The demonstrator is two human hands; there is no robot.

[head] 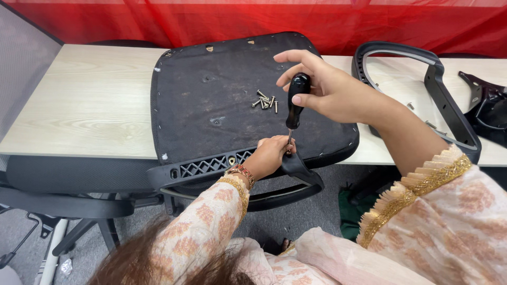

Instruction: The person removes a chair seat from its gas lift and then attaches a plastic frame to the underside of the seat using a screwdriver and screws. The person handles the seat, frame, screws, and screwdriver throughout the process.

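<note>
An upside-down black chair seat (211, 95) lies on a pale wooden table (84, 100). My right hand (327, 89) grips the black handle of a screwdriver (296, 103), held upright with its tip down at the seat's near edge. My left hand (272, 154) pinches around the tip where it meets a black armrest bracket (298, 169). A black armrest (211, 166) hangs along the seat's front edge. Several loose screws (265, 100) lie on the seat just left of the screwdriver handle.
A second black armrest (443, 100) rests on the table at the right, with another black chair part (491, 105) beyond it. A red cloth (264, 21) hangs behind the table. A dark chair (68, 184) stands below the table at the left.
</note>
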